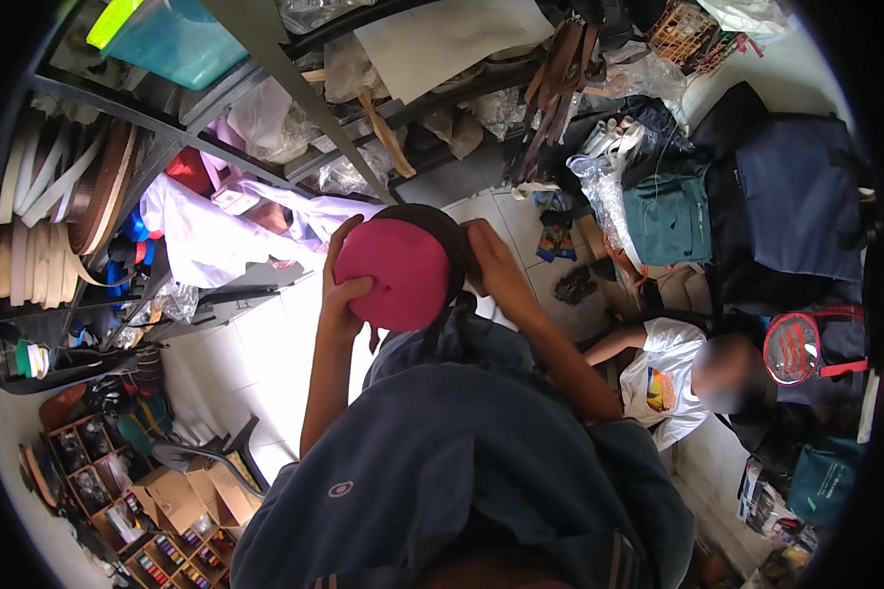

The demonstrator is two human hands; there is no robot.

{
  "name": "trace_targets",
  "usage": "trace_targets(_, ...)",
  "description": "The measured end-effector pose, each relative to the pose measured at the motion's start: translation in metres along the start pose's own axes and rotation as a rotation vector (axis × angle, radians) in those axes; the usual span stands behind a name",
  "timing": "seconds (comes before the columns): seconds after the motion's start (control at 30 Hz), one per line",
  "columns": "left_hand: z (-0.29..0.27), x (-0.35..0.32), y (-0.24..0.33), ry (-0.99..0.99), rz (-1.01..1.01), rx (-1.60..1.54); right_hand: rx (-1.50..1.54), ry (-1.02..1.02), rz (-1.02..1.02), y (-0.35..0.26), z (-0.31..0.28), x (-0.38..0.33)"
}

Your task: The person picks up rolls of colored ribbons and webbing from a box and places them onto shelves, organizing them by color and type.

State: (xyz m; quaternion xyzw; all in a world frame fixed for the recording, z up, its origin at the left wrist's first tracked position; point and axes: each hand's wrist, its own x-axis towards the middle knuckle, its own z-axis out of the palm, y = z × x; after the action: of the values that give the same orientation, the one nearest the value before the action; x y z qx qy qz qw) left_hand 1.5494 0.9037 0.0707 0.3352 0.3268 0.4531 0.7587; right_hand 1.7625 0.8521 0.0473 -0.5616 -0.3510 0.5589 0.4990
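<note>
In front of my body I hold up a round pink disc [393,275] with a small dark hole near its middle. A dark brown strap [442,228] curves around its far and right edge, with loose ends hanging below. Whether the disc and strap are one piece I cannot tell. My left hand [346,290] grips the disc's left side, the thumb lying on its pink face. On the right, my right hand [493,263] is closed around the strap at the edge; some of its fingers are hidden behind.
Shelves at the left hold rolls of webbing [98,187]. Lilac cloth [236,221] hangs beyond my left hand. A person in a white shirt [666,378] sits close at my right. Bags [668,216] fill the far right; a cardboard box [182,496] stands lower left.
</note>
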Motion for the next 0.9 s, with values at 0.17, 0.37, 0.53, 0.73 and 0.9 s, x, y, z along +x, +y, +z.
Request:
trace_targets(0.17, -0.002, 0.011, -0.023, 0.084, 0.025, -0.104, -0.180, 0.234, -0.412, 0.010, 0.021, 0.006)
trace_targets(0.37, 0.020, 0.014, -0.021, 0.108, 0.080, -0.113, 0.002, 0.179, -0.299, -0.001, 0.025, 0.002)
trace_targets(0.53, 0.024, 0.014, -0.026, 0.140, 0.050, -0.053, -0.130, 0.305, -0.468, -0.015, 0.027, -0.001)
trace_targets(0.73, 0.039, 0.013, -0.022, 0.165, 0.131, -0.063, -0.105, 0.177, -0.456, -0.018, 0.026, 0.007)
trace_targets(0.9, 0.061, 0.003, -0.017, 0.188, 0.312, 0.127, 0.128, 0.158, -0.416, -0.021, 0.031, 0.014)
